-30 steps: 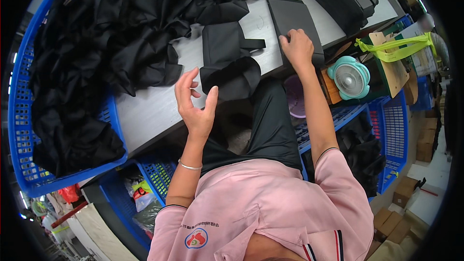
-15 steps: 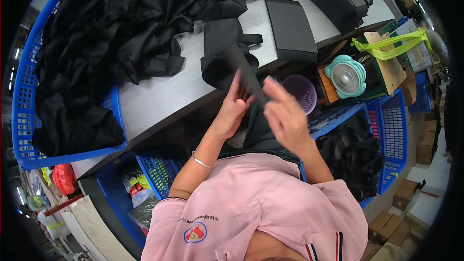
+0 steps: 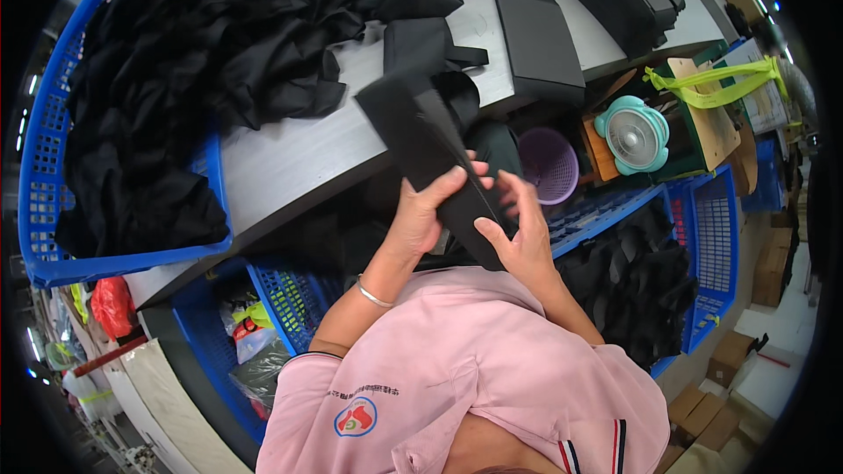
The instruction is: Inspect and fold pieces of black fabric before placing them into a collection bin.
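A long, flat, folded black fabric panel (image 3: pixel 421 145) is held tilted in front of my body, its layers parting along the right edge. My left hand (image 3: pixel 430 206) grips its middle, thumb on the front and fingertips showing past the far edge. My right hand (image 3: pixel 522 228) is at the lower right edge, thumb on the panel and slightly blurred fingers curled round beyond the edge. Behind the panel's top, another black fabric piece with a strap (image 3: pixel 417 44) lies on the grey table (image 3: pixel 299 171), partly hidden.
A blue crate (image 3: pixel 132 268) heaped with black fabric stands at left. Stacked black panels (image 3: pixel 540 44) lie on the table's right part. Right of me are a purple basket (image 3: pixel 549 167), a teal fan (image 3: pixel 632 136) and another blue crate (image 3: pixel 711 237) beside black pieces. Boxes sit lower right.
The panel, blurred and edge-on before, now shows its broad face and sits lower, nearer my body. My right hand has come down onto its edge; my left thumb now lies across it.
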